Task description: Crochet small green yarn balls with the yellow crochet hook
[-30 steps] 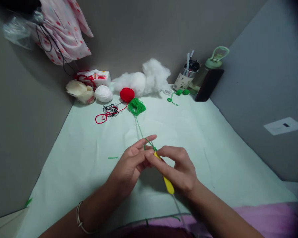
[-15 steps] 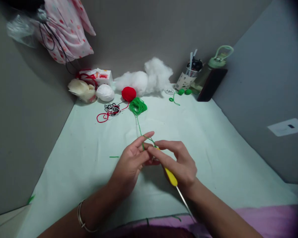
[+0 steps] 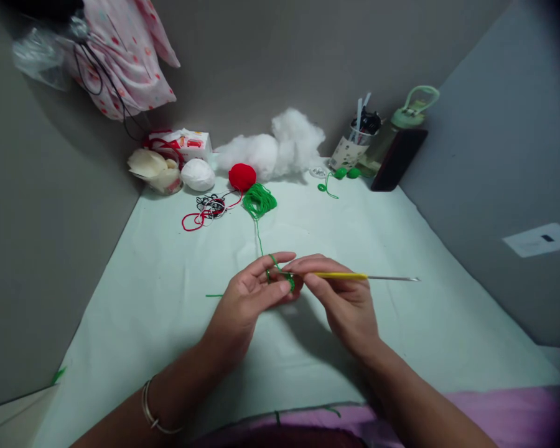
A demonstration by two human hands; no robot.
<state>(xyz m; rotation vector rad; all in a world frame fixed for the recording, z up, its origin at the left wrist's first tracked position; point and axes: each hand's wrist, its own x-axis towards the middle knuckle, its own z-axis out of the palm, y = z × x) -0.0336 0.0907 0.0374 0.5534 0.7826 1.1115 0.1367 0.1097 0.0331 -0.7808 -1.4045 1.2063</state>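
Right hand (image 3: 350, 305) grips a yellow-handled crochet hook (image 3: 340, 275); left hand (image 3: 243, 300) pinches small green crochet work (image 3: 292, 284); green yarn skein (image 3: 260, 200) lies far.

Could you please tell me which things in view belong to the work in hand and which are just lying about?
Apparently in use:
yellow-handled hook, in the right hand
small green piece, in the left hand
green yarn skein, its strand leading to the left hand

Apparently just lying about:
red yarn ball
white ball
white fluffy stuffing
bottle
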